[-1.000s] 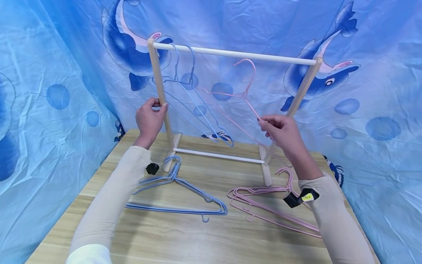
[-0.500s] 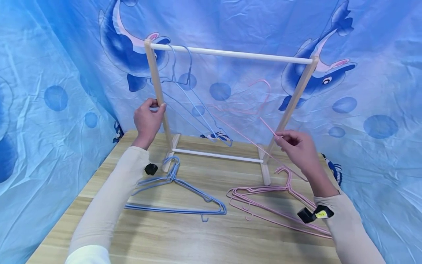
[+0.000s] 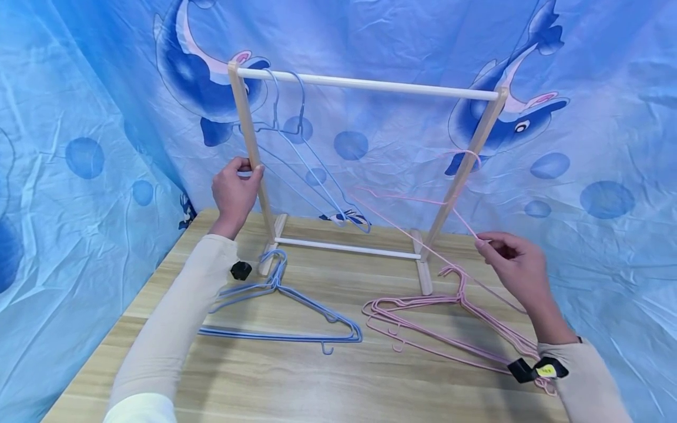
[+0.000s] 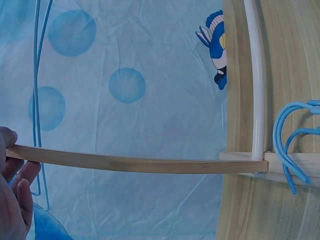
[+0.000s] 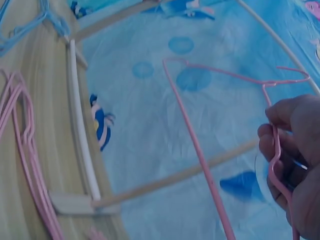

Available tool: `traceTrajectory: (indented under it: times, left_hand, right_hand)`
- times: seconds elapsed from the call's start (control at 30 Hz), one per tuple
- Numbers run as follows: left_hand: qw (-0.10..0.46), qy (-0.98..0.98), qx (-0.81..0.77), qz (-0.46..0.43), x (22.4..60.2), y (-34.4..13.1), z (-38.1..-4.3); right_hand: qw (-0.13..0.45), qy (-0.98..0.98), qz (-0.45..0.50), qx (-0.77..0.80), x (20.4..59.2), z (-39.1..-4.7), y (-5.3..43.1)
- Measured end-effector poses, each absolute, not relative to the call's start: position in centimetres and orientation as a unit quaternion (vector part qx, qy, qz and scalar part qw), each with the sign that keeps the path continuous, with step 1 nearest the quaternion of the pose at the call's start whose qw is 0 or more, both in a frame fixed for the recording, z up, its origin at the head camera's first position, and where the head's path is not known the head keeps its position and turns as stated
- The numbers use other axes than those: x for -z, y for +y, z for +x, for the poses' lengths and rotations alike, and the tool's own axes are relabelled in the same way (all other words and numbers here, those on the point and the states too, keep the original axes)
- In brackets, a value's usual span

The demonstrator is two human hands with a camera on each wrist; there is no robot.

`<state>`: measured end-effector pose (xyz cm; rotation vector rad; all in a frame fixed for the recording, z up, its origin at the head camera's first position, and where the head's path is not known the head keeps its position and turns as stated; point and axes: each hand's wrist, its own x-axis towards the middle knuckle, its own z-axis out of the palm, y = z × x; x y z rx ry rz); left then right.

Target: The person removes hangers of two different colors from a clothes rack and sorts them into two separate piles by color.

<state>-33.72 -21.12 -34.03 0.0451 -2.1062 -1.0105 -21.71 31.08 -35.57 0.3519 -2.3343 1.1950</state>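
My right hand (image 3: 515,267) pinches one sloping arm of a pink wire hanger (image 3: 407,198) to the right of a small garment rack. In the head view the hanger's neck passes behind the rack's right post (image 3: 471,158). Its hook is off the white top rod (image 3: 370,85). In the right wrist view, thumb and fingers curl round the pink hanger (image 5: 200,155). My left hand (image 3: 235,191) grips the rack's left wooden post (image 4: 125,163) about halfway up. Two blue hangers (image 3: 303,108) hang from the top rod near that left post.
Several blue hangers (image 3: 277,286) lie stacked on the wooden table (image 3: 296,388) at front left. Several pink hangers (image 3: 428,302) lie at front right, below the right hand. A white lower rod (image 3: 349,247) joins the rack's feet. Blue dolphin-print cloth (image 3: 349,35) surrounds the table.
The right hand has carried the pink hanger down and to the right, from under the top rod to beside the right post. The left hand keeps its grip on the left post.
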Motion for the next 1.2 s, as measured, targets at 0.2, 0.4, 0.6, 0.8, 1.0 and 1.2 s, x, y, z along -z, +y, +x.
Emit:
traceTrajectory:
  times: [0.2,0.4,0.6,0.8,1.0,1.2]
  left_hand:
    - [0.392,-0.831,0.394,0.021,34.0,-21.2,-33.7]
    - [0.396,-0.828,0.397,0.018,33.9,-21.3,-33.6]
    - [0.395,-0.827,0.399,0.014,34.1,-21.5,-33.7]
    - [0.394,-0.828,0.398,0.016,34.2,-21.6,-33.6]
    - [0.394,-0.829,0.396,0.01,34.2,-21.5,-33.7]
    - [0.389,-0.831,0.397,0.01,34.1,-21.2,-33.6]
  right_hand:
    - [0.255,-0.85,0.152,-0.435,37.0,-21.3,33.6]
    - [0.255,-0.868,0.157,-0.396,38.6,-20.5,35.9]
    - [0.225,-0.882,0.157,-0.383,40.4,-19.5,37.7]
    - [0.176,-0.894,0.167,-0.377,42.2,-18.8,39.3]
    - [0.117,-0.893,0.181,-0.396,43.9,-18.6,40.7]
    - [0.088,-0.891,0.179,-0.409,46.0,-18.3,42.2]
